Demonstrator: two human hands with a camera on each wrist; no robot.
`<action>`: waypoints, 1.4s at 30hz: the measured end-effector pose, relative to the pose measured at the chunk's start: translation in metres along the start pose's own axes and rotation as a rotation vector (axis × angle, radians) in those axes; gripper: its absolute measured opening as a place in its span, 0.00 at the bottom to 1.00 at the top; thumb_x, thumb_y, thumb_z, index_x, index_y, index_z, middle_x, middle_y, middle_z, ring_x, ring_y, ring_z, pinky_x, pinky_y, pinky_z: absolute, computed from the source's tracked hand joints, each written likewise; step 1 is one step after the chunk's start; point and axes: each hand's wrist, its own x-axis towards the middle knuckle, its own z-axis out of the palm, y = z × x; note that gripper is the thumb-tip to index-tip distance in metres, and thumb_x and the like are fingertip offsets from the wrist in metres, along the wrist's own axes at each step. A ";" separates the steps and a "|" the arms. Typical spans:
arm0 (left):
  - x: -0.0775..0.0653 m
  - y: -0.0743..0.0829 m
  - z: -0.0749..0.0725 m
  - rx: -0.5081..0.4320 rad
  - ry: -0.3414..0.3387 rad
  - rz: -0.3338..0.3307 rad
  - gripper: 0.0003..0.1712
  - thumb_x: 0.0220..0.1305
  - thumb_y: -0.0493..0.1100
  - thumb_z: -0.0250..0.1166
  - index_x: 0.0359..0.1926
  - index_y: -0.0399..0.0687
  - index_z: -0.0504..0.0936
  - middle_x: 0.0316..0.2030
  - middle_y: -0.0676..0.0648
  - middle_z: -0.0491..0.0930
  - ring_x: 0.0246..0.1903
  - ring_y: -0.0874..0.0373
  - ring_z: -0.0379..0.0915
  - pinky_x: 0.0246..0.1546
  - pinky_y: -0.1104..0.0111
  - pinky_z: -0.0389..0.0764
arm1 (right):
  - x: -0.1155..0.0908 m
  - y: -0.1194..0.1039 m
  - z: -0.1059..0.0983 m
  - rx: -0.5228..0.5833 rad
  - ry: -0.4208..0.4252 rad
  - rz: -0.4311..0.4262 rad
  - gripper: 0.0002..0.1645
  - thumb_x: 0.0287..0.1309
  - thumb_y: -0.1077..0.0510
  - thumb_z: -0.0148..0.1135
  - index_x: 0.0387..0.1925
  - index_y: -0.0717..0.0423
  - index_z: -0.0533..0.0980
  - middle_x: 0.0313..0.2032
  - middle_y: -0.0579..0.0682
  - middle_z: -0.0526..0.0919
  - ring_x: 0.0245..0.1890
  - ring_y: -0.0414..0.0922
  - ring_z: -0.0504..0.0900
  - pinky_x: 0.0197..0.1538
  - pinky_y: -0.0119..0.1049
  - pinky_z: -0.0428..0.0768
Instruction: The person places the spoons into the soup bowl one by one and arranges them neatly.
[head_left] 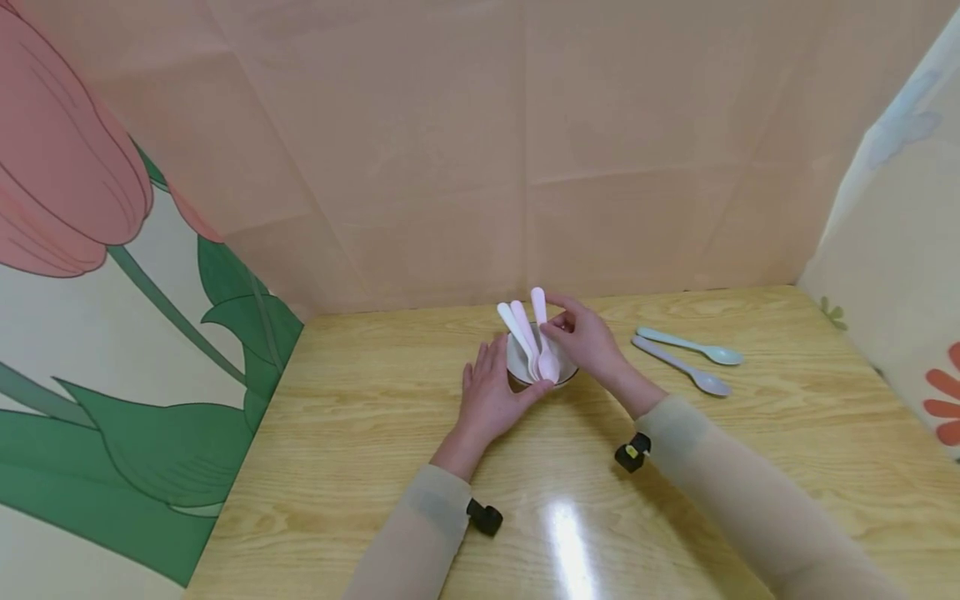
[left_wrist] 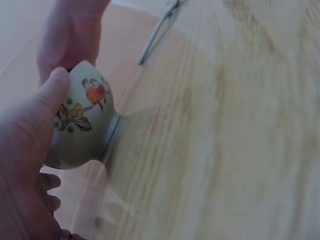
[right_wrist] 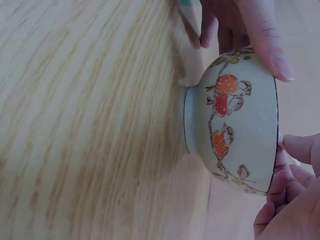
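A small white bowl (head_left: 516, 363) with a dark rim stands toward the back of the table; orange and red fruit on branches are painted on its side in both wrist views. My left hand (head_left: 491, 396) grips it from the left, thumb along the near rim and fingers round the far-left side. My right hand (head_left: 592, 337) pinches the handle of a pink spoon (head_left: 538, 306), whose scoop end rests low in the bowl. A white spoon (head_left: 516, 327) and another pink spoon (head_left: 522, 318) lean beside it, handles upward. In the right wrist view the right fingertips (right_wrist: 295, 145) are right at the rim.
On the right of the table lie a light blue spoon (head_left: 686, 342) and a greyish-lilac spoon (head_left: 682, 367). A peach backdrop (head_left: 525, 167) rises just behind the table's back edge. Flower-printed panels stand along both sides.
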 end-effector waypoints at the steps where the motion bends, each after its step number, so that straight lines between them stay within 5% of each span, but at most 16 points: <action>1: 0.000 0.000 0.000 0.001 -0.001 -0.001 0.68 0.67 0.84 0.61 0.91 0.53 0.45 0.88 0.43 0.51 0.87 0.39 0.40 0.81 0.33 0.45 | 0.000 0.000 0.000 0.000 0.000 0.003 0.33 0.78 0.60 0.69 0.79 0.56 0.73 0.44 0.60 0.90 0.42 0.51 0.84 0.41 0.36 0.80; 25: 0.000 0.000 0.000 -0.004 0.006 0.001 0.66 0.69 0.81 0.64 0.90 0.51 0.48 0.88 0.43 0.52 0.87 0.39 0.41 0.80 0.32 0.47 | 0.003 0.000 0.010 -0.162 0.001 0.028 0.33 0.78 0.56 0.69 0.79 0.54 0.73 0.47 0.57 0.92 0.45 0.54 0.89 0.51 0.51 0.82; 32: 0.002 0.000 0.001 -0.012 0.009 0.004 0.65 0.69 0.79 0.65 0.90 0.51 0.49 0.87 0.43 0.53 0.87 0.38 0.42 0.80 0.32 0.46 | 0.005 -0.004 0.012 -0.211 0.010 0.027 0.34 0.77 0.55 0.70 0.79 0.53 0.73 0.48 0.57 0.92 0.50 0.57 0.90 0.74 0.67 0.62; 42: 0.000 0.000 0.000 0.002 0.007 0.001 0.65 0.69 0.80 0.64 0.90 0.52 0.48 0.88 0.44 0.53 0.87 0.40 0.41 0.81 0.33 0.47 | 0.005 -0.004 0.014 -0.263 0.003 0.020 0.35 0.76 0.57 0.72 0.78 0.56 0.72 0.48 0.56 0.93 0.51 0.58 0.90 0.74 0.69 0.57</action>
